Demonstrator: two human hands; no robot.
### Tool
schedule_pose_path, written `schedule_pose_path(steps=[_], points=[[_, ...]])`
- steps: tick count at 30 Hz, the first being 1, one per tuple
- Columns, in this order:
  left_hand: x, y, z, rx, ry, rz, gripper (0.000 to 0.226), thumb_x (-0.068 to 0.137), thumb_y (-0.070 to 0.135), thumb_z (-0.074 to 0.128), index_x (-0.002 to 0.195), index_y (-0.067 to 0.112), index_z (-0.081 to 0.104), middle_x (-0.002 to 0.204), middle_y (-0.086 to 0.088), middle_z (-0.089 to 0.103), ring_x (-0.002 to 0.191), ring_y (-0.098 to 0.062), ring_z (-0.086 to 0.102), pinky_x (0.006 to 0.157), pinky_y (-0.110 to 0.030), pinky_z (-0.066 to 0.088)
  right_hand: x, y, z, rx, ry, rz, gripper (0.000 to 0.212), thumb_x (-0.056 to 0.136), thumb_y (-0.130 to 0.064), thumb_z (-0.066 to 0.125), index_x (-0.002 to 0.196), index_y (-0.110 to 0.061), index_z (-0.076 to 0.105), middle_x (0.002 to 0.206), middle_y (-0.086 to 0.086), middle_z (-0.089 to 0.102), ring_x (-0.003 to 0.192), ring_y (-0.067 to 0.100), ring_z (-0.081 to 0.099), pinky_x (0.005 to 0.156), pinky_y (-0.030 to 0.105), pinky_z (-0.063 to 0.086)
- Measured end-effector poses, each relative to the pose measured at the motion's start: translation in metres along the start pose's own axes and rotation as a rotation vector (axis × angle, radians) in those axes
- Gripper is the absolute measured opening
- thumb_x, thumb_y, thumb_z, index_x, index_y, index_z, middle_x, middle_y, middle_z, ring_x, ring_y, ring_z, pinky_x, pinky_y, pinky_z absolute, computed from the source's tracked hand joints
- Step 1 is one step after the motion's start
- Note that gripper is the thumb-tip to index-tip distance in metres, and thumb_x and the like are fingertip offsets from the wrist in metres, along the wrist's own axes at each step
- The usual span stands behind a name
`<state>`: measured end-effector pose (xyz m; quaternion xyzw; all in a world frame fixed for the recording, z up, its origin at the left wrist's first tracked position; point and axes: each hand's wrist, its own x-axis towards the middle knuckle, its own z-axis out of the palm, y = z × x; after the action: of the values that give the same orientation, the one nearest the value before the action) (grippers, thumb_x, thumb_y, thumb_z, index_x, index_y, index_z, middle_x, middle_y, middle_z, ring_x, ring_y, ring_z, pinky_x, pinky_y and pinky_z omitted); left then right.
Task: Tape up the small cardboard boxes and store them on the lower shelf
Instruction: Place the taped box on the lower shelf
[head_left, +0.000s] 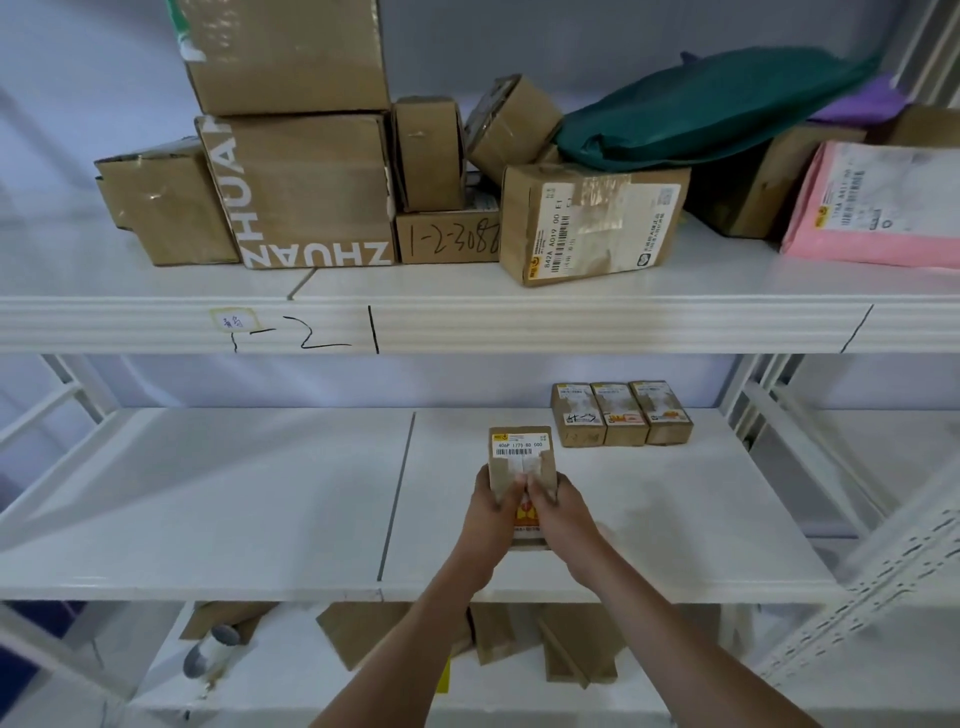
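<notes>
Both hands grip one small box (521, 457) over the lower shelf (208, 499): left hand (496, 512) on its left side, right hand (558, 512) on its right; three boxes (621, 413) stand side by side at shelf's back right.

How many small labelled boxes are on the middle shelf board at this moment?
4. Three stand side by side at the back right: left, middle, right. The fourth box is nearer the front, held by the left hand and right hand. None appear hidden.
</notes>
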<state>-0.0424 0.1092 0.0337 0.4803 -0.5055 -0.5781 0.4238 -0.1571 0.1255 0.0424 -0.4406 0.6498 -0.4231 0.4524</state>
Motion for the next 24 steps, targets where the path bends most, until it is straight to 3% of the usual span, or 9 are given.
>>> schedule_pose_path(steps=[5,9,11,13,15,17,21,24], points=[[-0.004,0.002,0.007,-0.005,-0.021,0.031,0.034,0.103,0.036,0.053,0.136,0.025,0.049,0.12,0.002,0.069,0.098,-0.008,0.072,0.072,-0.021,0.058,-0.007,0.002,-0.006,0.065,0.01,-0.031,0.037,0.106,-0.044,0.044,0.139,-0.028,0.047,0.127,-0.004,0.063,0.115,0.016,0.063,0.085,0.028,0.056],[-0.007,0.011,0.012,-0.017,-0.076,0.009,0.034,0.102,0.046,0.051,0.136,0.039,0.045,0.121,0.007,0.068,0.1,-0.008,0.072,0.073,-0.024,0.059,-0.013,-0.003,-0.023,0.117,0.014,-0.057,0.037,0.102,-0.049,0.049,0.135,-0.032,0.051,0.124,-0.009,0.065,0.116,0.014,0.063,0.094,0.034,0.056],[-0.007,0.017,0.019,-0.013,-0.115,-0.03,0.035,0.103,0.049,0.048,0.137,0.044,0.041,0.122,0.006,0.068,0.101,-0.01,0.072,0.082,-0.031,0.061,-0.015,-0.004,-0.034,0.139,0.021,-0.043,0.038,0.101,-0.051,0.05,0.135,-0.034,0.052,0.123,-0.009,0.065,0.114,0.013,0.065,0.098,0.037,0.056],[-0.006,0.021,0.026,0.01,-0.168,-0.041,0.039,0.104,0.048,0.047,0.142,0.045,0.037,0.125,0.005,0.068,0.104,-0.013,0.072,0.093,-0.04,0.059,-0.016,-0.005,-0.045,0.162,0.026,-0.022,0.034,0.102,-0.049,0.051,0.132,-0.036,0.054,0.12,-0.009,0.067,0.111,0.012,0.066,0.093,0.033,0.057],[-0.007,0.025,0.035,0.035,-0.221,-0.021,0.045,0.103,0.044,0.051,0.145,0.043,0.034,0.125,0.005,0.069,0.105,-0.015,0.072,0.096,-0.044,0.057,-0.017,-0.005,-0.057,0.212,0.047,0.014,0.026,0.103,-0.043,0.052,0.127,-0.036,0.06,0.114,-0.009,0.071,0.104,0.011,0.069,0.081,0.028,0.057],[-0.008,0.028,0.041,0.042,-0.242,-0.016,0.05,0.102,0.04,0.056,0.147,0.04,0.034,0.121,0.002,0.071,0.104,-0.018,0.073,0.096,-0.047,0.057,-0.018,-0.005,-0.07,0.231,0.062,0.043,0.024,0.103,-0.039,0.055,0.124,-0.033,0.064,0.109,-0.008,0.074,0.1,0.013,0.072,0.079,0.03,0.058],[-0.006,0.029,0.051,0.053,-0.226,-0.027,0.057,0.097,0.042,0.064,0.146,0.037,0.036,0.111,-0.003,0.075,0.098,-0.021,0.075,0.093,-0.045,0.058,-0.023,-0.001,-0.089,0.147,0.056,-0.015,0.029,0.101,-0.047,0.055,0.125,-0.033,0.062,0.108,-0.012,0.074,0.093,0.003,0.072,0.065,0.015,0.055],[-0.005,0.027,0.059,0.064,-0.193,-0.034,0.058,0.096,0.039,0.066,0.147,0.031,0.038,0.112,-0.005,0.074,0.096,-0.019,0.075,0.09,-0.042,0.06,-0.022,0.003,-0.094,0.15,0.095,-0.027,0.028,0.1,-0.046,0.058,0.122,-0.031,0.065,0.103,-0.01,0.075,0.089,0.004,0.073,0.064,0.015,0.055]])
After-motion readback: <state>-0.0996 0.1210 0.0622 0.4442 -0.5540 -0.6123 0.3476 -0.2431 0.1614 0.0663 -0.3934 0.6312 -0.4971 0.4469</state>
